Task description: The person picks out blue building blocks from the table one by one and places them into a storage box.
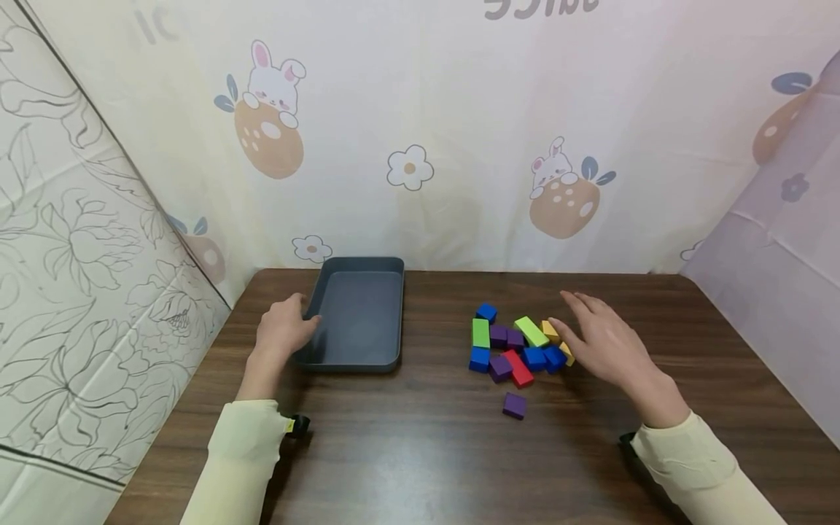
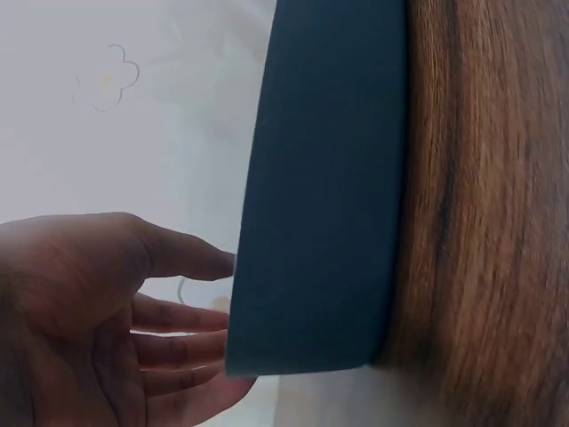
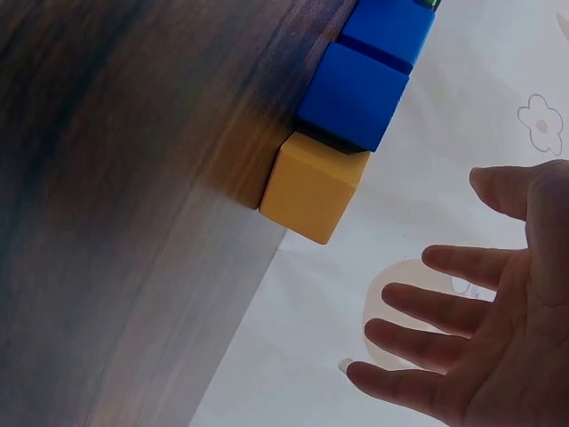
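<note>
A dark grey rectangular tray (image 1: 359,313) lies toward the back left of the table. My left hand (image 1: 284,328) is at its left side, thumb extended over the rim. In the left wrist view the thumb and loosely bent fingers of that hand (image 2: 98,311) overlap the edge of the tray wall (image 2: 320,196). To the right lies a loose group of blocks, among them a red block (image 1: 518,369) and a lime green block (image 1: 531,332). Beside their right edge my right hand (image 1: 607,343) hovers with fingers spread, near a yellow block (image 3: 311,191) and blue blocks (image 3: 354,96).
One purple block (image 1: 515,405) lies apart, nearer the front. Dark brown wood forms the tabletop (image 1: 420,452). A printed curtain (image 1: 459,211) hangs along the back edge, with patterned sheets on both sides.
</note>
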`<state>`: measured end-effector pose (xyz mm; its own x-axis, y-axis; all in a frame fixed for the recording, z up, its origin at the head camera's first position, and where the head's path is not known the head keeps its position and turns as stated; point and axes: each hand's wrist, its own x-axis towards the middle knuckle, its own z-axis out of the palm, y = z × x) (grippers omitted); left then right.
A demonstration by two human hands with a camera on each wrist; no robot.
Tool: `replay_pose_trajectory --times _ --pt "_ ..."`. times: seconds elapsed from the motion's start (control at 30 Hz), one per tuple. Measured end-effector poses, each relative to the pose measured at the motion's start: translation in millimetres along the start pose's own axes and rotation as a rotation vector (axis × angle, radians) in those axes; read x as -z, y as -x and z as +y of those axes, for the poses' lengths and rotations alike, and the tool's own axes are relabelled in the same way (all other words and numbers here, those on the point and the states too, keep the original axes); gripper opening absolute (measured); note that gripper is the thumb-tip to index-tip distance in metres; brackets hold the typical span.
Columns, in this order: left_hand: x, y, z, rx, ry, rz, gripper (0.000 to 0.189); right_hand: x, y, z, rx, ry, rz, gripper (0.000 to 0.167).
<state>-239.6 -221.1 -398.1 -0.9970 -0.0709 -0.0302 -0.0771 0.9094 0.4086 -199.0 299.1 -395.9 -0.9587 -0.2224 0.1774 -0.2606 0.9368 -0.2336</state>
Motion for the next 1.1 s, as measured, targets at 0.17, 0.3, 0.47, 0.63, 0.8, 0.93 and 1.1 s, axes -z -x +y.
replay_pose_trajectory --times 0.17,0.3,0.47,0.63,0.8,0.93,1.1 --pt "-2.5 -3.1 -8.9 0.006 0.032 -0.003 0.049 0.8 0.4 -0.2 -0.006 0.001 0.006 0.071" --pt "-3.8 -5.4 -14.2 0.006 0.052 -0.017 0.045 1.4 0.4 0.1 -0.013 -0.003 -0.002 0.069" --pt "-7.4 -8.6 -20.7 -0.013 0.072 -0.049 0.042 1.4 0.2 1.9 -0.02 -0.004 -0.009 0.066" --pt "-9.2 -10.2 -26.9 -0.019 0.079 -0.063 0.04 0.3 -1.9 2.3 -0.021 -0.012 -0.017 0.064" --pt "-8.9 -10.0 -28.7 -0.01 0.087 -0.061 0.04 -0.1 -5.2 1.5 -0.022 -0.017 -0.017 0.062" --pt "-10.7 -9.8 -32.6 -0.016 0.105 -0.059 0.04 -2.3 -7.3 -0.3 -0.024 -0.021 -0.02 0.06" --pt "-13.7 -12.0 -34.1 -0.037 0.127 -0.055 0.039 -4.3 -9.2 -1.9 -0.019 -0.023 -0.01 0.057"
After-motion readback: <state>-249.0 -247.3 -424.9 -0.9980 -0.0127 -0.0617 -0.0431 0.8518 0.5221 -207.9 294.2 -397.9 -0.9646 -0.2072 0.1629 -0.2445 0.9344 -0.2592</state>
